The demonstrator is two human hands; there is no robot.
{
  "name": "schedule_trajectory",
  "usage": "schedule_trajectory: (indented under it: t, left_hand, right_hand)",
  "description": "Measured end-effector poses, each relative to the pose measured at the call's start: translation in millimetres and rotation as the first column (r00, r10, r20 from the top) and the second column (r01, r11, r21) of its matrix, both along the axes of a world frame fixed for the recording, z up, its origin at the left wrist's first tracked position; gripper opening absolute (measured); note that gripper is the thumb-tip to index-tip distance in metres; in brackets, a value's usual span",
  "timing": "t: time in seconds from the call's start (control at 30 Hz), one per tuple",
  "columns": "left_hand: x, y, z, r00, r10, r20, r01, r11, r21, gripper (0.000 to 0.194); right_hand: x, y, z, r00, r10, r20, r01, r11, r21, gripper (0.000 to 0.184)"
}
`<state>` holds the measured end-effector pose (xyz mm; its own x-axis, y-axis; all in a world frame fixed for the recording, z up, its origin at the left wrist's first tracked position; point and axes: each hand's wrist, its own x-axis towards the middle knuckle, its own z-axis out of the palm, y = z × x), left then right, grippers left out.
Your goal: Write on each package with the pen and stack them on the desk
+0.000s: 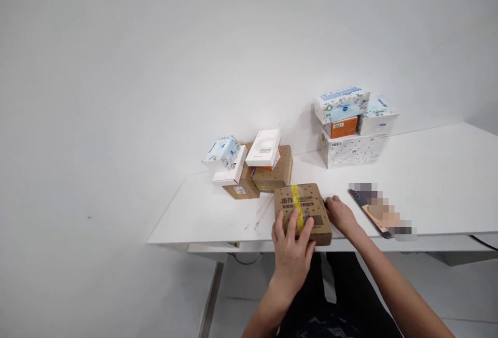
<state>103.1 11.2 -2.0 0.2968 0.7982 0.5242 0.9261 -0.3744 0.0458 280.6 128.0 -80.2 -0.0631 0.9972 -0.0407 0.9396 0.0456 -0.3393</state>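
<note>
A brown cardboard box with dark printing and a strip of yellow tape lies at the table's front edge. My left hand rests on its near part, fingers spread over the top face and the tape. At the box's right side is my right hand, its fingers pinched together against the side wall. Something thin and dark shows at those fingertips, too small to name. To the right of that hand lies a dark flat object, partly blurred out by pixelation.
Behind the box, several brown cartons carry a white power bank box, another white box and a tissue pack. At the back right, tissue packs and an orange box are stacked on a white dotted box, near the wall.
</note>
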Motion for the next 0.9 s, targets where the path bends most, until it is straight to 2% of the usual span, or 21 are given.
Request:
schedule_trajectory:
  t: [0.1,0.23,0.3,0.37,0.47,0.57,0.73,0.9]
  left_hand:
    - [5.1,9.8,-2.6,0.998,-0.062,-0.002,0.062,0.998,-0.006,0.05]
    - [14.1,35.5,-3.2,0.995,-0.099,0.001,0.099,0.995,-0.016,0.051]
    - [19.0,52.4,-2.7,0.994,-0.11,-0.007,0.11,0.994,-0.012,0.053]
    - [23.6,70.5,-2.3,0.994,-0.11,-0.015,0.109,0.994,-0.007,0.054]
    - [29.2,99.1,-2.1,0.996,-0.081,-0.029,0.08,0.997,-0.011,0.056]
    - [33.0,129.7,-2.3,0.998,-0.036,-0.054,0.035,0.999,-0.025,0.057]
    - [38.7,181.2,-2.3,0.993,0.024,-0.119,-0.033,0.997,-0.077,0.061]
    - [46.8,226.7,-1.3,0.987,0.058,-0.153,-0.074,0.992,-0.103,0.062]
  right_hand:
    - [8.6,-0.1,-1.3,0.998,-0.056,-0.027,0.056,0.998,-0.003,0.016]
    - [37.1,-8.3,-4.4,0.976,-0.201,-0.087,0.202,0.979,0.004,0.022]
    - [47.8,-15.6,-8.9,0.931,-0.289,-0.222,0.305,0.952,0.037,0.022]
    - [53.0,-23.1,-15.6,0.854,-0.327,-0.404,0.389,0.918,0.079,0.021]
    - [52.4,-30.8,-25.8,0.744,-0.307,-0.594,0.444,0.891,0.096,0.023]
    - [46.1,-30.9,-31.5,0.667,-0.289,-0.687,0.46,0.885,0.075,0.027]
    - [32.5,-21.6,-32.0,0.644,-0.249,-0.723,0.441,0.893,0.085,0.029]
    - [25.2,-20.9,-34.6,0.662,-0.183,-0.726,0.401,0.906,0.136,0.027]
